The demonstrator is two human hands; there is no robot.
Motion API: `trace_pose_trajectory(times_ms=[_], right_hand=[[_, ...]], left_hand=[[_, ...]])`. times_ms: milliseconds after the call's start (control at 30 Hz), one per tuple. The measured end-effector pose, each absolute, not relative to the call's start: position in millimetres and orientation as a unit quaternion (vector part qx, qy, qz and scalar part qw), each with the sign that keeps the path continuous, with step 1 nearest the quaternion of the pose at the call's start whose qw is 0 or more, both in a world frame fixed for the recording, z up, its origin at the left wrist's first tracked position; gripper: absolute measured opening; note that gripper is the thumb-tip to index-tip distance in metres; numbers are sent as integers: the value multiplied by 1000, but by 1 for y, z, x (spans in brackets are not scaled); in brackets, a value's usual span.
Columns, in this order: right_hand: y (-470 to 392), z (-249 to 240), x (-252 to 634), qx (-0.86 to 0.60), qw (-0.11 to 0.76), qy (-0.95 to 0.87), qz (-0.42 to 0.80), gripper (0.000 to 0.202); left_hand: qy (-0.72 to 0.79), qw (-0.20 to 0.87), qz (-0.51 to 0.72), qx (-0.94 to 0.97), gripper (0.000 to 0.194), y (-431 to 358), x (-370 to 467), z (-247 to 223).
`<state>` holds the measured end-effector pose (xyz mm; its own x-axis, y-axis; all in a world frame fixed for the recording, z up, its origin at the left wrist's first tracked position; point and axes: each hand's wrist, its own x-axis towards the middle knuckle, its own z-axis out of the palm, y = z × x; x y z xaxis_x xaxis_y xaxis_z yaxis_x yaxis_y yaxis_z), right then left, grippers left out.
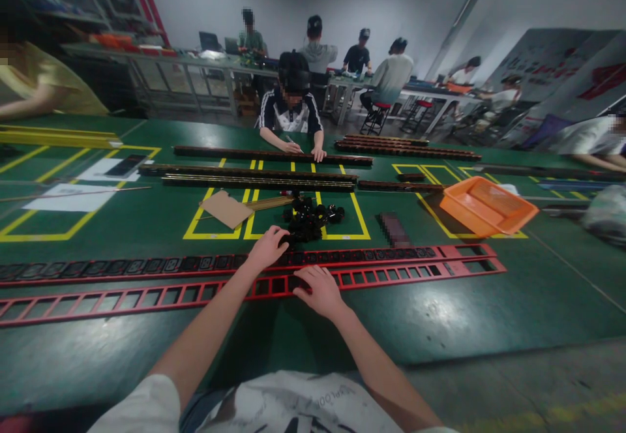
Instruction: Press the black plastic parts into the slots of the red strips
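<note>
My left hand (268, 248) reaches over the upper red frame (464, 250), its fingers apart and slightly bent at the near edge of a pile of black parts (306, 219). Whether its fingertips touch a part is hard to see. The upper frame holds a long row of black square sockets (171, 265). My right hand (320, 289) lies over the lower red frame (188, 295), thumb and fingers apart, with a dark patch between them that I cannot make out. Most visible slots of this lower frame show green tabletop; a few near its right end look dark.
An orange basket (489, 208) stands at the right. A dark phone-like thing (392, 229) and brown cardboard (225, 210) lie beyond the frames. Long dark rails (259, 180) cross the green table (391, 328). Opposite, a person (292, 110) works on another rail with a pen-like tool.
</note>
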<state>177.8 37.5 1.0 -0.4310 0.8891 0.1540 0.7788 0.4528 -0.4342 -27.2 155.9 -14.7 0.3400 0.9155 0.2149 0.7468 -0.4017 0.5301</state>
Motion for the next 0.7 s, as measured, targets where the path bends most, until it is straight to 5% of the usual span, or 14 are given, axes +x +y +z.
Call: trace_pose_trajectory(times_ms=[300,700], right_hand=[[37,3,177,-504,178,-831,153,34],[36,9,177,-501,156,-839,146,36]], left_hand=[[558,195,287,753,8,150,-29,-13],[497,276,444,693,42,140,-42,1]])
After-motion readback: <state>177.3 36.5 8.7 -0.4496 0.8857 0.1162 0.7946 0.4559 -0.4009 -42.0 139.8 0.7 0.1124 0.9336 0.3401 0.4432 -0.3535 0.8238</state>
